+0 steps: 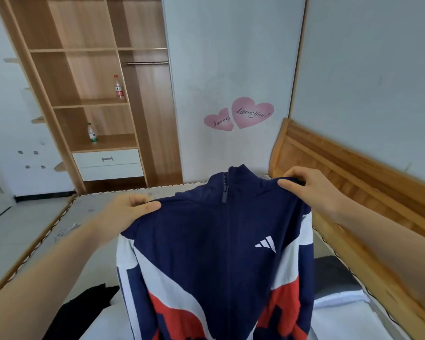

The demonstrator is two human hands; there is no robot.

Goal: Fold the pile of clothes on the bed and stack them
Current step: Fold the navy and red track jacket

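- Step in hand, as I judge it: one jacket (221,241) is lifted clear of the bed (66,217) and held up by its shoulders, front towards the person, ready to be laid out for folding.
- The left hand (130,212) pinches the left shoulder seam between thumb and curled fingers; the right hand (312,190) has the same grip on the right shoulder.
- The next move likely calls for lowering the jacket flat on the mattress, then bringing the sleeves in.
- The jacket looks thin, smooth and slippery: navy body, white and red panels, zipped front, stand-up collar.
- A dark garment (84,312) and a grey one (334,278) lie on the bed below.
- The mattress is bare, with a corded edge; the headboard (353,168) is varnished wood.
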